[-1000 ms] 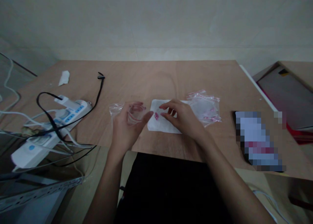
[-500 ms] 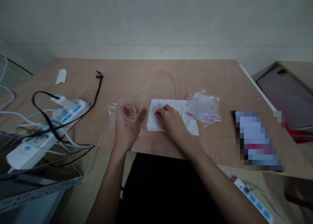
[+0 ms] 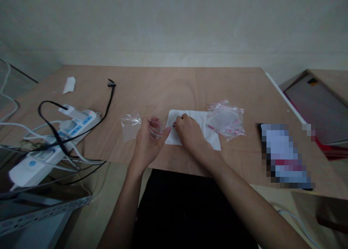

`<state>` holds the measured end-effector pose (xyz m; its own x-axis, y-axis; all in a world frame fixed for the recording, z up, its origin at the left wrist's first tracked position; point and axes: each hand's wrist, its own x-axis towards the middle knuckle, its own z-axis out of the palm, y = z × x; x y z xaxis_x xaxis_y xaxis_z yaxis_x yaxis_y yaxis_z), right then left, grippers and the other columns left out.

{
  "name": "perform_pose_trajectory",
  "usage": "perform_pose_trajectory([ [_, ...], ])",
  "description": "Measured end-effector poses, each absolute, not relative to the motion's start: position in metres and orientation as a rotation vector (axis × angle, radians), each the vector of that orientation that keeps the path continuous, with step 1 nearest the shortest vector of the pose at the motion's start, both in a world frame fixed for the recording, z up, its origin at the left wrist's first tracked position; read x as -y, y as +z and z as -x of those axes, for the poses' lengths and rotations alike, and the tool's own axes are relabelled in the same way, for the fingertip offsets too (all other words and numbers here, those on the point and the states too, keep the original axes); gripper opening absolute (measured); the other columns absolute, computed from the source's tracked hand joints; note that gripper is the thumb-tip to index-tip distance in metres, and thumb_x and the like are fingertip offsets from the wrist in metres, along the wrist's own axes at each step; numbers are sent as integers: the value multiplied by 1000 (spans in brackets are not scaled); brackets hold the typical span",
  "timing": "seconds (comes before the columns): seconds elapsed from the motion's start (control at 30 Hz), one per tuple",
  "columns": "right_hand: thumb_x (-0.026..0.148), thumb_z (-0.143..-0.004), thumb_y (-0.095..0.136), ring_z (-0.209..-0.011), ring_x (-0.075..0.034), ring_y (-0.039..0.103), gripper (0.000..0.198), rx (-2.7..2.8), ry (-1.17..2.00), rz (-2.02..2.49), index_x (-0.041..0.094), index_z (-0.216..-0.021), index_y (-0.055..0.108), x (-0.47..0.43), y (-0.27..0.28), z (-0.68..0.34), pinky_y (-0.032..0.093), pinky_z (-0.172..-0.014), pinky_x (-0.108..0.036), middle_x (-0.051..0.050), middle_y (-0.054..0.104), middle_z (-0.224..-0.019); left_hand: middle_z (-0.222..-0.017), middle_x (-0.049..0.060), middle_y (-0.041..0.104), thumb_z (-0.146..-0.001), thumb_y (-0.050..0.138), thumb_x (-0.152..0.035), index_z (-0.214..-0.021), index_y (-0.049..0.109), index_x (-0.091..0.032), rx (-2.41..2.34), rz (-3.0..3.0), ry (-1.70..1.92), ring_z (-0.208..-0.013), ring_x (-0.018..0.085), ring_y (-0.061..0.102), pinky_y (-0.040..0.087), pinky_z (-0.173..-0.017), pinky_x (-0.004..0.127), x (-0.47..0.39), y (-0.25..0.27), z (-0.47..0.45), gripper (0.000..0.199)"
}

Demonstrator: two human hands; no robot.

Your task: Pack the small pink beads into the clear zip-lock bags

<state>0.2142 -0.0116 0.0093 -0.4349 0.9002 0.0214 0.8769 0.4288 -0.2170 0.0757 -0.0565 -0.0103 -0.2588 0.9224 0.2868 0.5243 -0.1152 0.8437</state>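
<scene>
My left hand (image 3: 146, 142) is curled round a small clear zip bag (image 3: 156, 129) with its mouth held apart, beside the left edge of a white cloth (image 3: 174, 139). My right hand (image 3: 190, 133) is closed over the cloth, fingertips bunched together. A few tiny dark red pieces (image 3: 174, 125) show at those fingertips; whether they are pinched or lie on the cloth I cannot tell. Another clear zip bag (image 3: 131, 127) lies flat to the left of my left hand. On the cloth's right side rests a pile of clear zip bags (image 3: 227, 118) with pink-red seal lines.
A white power strip (image 3: 78, 127) with tangled cables takes up the table's left side. A black cord (image 3: 111, 96) and a scrap of white paper (image 3: 69, 85) lie farther back. To the right is a phone (image 3: 285, 154) with a blurred screen, near the wooden table's (image 3: 233, 169) front edge.
My left hand has moved right with the zip bag, toward the cloth and my right hand, uncovering the flat bag behind it. My right hand has stayed nearly in place.
</scene>
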Motion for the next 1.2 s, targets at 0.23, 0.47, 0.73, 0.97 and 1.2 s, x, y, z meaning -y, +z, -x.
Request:
perform_pose_trajectory([
  [0.23, 0, -91, 38, -91, -27, 67, 32, 2523, 262, 1597, 6, -106, 66, 11, 10, -218, 54, -71, -35, -22, 67, -102, -83, 2, 62, -77, 71, -39, -100, 50, -19, -1771, -1619, 1287, -71, 16, 63, 51, -65, 30, 56, -12, -76, 37],
  [0.47, 3, -92, 41, -90, -26, 65, 30, 2478, 288, 1579, 9, -96, 71, 15, 9, -222, 52, -73, -34, -20, 68, -98, -83, 2, 63, -78, 71, -40, -100, 50, -19, -1751, -1628, 1275, -71, 15, 64, 52, -66, 30, 56, -14, -76, 37],
  [0.73, 8, -93, 47, -81, -20, 66, 27, 2347, 336, 1487, 12, -95, 74, 12, 10, -235, 50, -72, -31, -15, 72, -94, -86, 3, 63, -77, 71, -40, -99, 50, -20, -1763, -1681, 1247, -74, 17, 64, 51, -66, 31, 60, -12, -78, 37],
  [0.97, 15, -86, 67, -71, -15, 66, 9, 2181, 613, 1077, 15, -86, 76, 33, 59, -238, 47, -66, -25, -6, 75, -82, -88, 2, 62, -68, 71, -31, -98, 45, -22, -1651, -1759, 1286, -79, 19, 64, 50, -70, 33, 61, -1, -94, 41],
  [1.2, 13, -91, 60, -82, -18, 71, 15, 2312, 727, 1014, 17, -91, 74, 42, 73, -237, 48, -72, -26, -4, 77, -90, -84, -1, 58, -62, 65, -16, -95, 40, -24, -1570, -1724, 1342, -78, 18, 61, 48, -68, 31, 63, 7, -110, 43],
])
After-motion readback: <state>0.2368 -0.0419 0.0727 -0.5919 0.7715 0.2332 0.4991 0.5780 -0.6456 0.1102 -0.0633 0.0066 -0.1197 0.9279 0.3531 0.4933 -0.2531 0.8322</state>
